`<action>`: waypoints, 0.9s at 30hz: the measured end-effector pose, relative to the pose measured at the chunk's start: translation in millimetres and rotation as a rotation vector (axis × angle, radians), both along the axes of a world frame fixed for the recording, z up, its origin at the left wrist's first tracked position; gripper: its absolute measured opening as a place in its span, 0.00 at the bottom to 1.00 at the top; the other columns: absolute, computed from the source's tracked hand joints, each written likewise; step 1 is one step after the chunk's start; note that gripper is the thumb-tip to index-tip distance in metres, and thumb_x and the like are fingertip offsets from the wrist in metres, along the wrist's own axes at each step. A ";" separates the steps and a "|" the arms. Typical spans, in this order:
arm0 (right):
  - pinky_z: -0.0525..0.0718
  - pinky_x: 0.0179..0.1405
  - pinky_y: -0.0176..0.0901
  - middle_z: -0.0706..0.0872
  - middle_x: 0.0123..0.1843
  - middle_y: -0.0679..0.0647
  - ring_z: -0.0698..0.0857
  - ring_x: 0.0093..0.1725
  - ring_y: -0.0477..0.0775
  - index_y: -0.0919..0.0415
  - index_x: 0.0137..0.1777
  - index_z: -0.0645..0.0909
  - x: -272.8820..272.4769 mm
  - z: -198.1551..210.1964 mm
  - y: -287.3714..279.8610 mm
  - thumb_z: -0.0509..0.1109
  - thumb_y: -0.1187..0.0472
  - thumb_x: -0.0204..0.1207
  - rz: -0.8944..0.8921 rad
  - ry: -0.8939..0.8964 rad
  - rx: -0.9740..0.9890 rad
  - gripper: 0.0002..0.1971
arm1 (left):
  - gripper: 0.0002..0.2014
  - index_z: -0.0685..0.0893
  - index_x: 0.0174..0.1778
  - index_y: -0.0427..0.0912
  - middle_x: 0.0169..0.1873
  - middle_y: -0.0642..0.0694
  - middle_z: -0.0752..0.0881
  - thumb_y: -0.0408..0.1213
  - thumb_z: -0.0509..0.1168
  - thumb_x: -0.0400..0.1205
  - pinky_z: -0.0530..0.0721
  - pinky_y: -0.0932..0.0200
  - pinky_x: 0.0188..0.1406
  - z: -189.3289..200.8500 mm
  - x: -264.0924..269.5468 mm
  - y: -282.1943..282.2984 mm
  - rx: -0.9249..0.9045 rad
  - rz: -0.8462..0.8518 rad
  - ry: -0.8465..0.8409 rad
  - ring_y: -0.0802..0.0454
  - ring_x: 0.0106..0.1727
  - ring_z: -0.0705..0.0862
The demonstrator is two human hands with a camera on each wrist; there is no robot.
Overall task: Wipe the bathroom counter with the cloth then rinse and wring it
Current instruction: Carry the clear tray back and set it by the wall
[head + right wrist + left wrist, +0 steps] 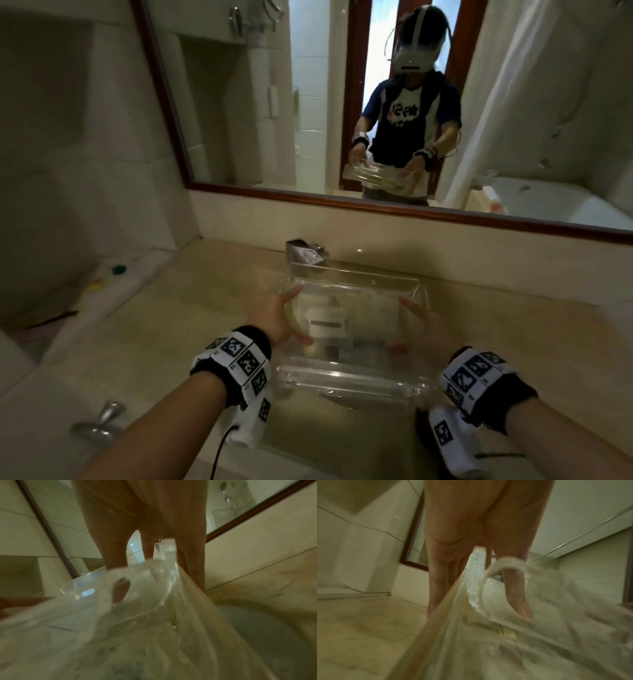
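I hold a clear plastic tray (352,377) above the beige counter (171,325) with both hands. My left hand (281,322) grips its left wall and my right hand (416,325) grips its right wall. In the left wrist view the left hand (477,609) has its thumb (518,601) inside the tray (471,649) and its fingers outside. The right wrist view shows the right hand (157,582) pinching the tray (120,635) the same way, thumb (120,591) behind the clear wall. Small white packets (325,323) lie in the tray. No cloth shows in any view.
A sink basin (308,442) lies under the tray, with a metal tap handle (99,425) at the near left. A dark holder (305,253) stands behind the tray by the mirror (308,102). Small coloured items (118,269) sit on the left ledge.
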State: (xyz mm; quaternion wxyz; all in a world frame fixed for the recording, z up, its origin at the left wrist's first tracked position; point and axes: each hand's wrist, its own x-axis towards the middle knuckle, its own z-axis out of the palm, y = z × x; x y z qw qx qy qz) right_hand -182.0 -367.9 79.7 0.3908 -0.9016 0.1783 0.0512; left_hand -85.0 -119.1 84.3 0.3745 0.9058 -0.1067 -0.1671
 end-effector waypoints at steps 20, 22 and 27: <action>0.76 0.66 0.42 0.76 0.72 0.55 0.77 0.70 0.56 0.52 0.81 0.56 254.6 -31.8 199.5 0.78 0.56 0.69 0.255 0.107 0.006 0.44 | 0.49 0.67 0.75 0.64 0.74 0.45 0.74 0.36 0.83 0.60 0.72 0.54 0.76 -19.2 212.1 209.6 0.157 0.165 0.043 0.44 0.74 0.72; 0.75 0.64 0.39 0.77 0.71 0.54 0.78 0.68 0.53 0.51 0.80 0.56 278.7 -30.4 206.2 0.74 0.54 0.72 0.280 0.122 -0.031 0.40 | 0.50 0.63 0.78 0.59 0.75 0.45 0.73 0.37 0.82 0.62 0.69 0.56 0.76 -18.0 234.3 215.1 0.188 0.156 0.053 0.45 0.76 0.71; 0.67 0.75 0.41 0.68 0.79 0.55 0.70 0.77 0.54 0.56 0.81 0.56 332.9 -37.9 213.8 0.77 0.60 0.70 0.200 0.146 0.093 0.43 | 0.50 0.63 0.78 0.62 0.76 0.46 0.72 0.42 0.82 0.62 0.71 0.54 0.77 -25.4 294.4 222.7 0.207 0.127 0.066 0.44 0.76 0.71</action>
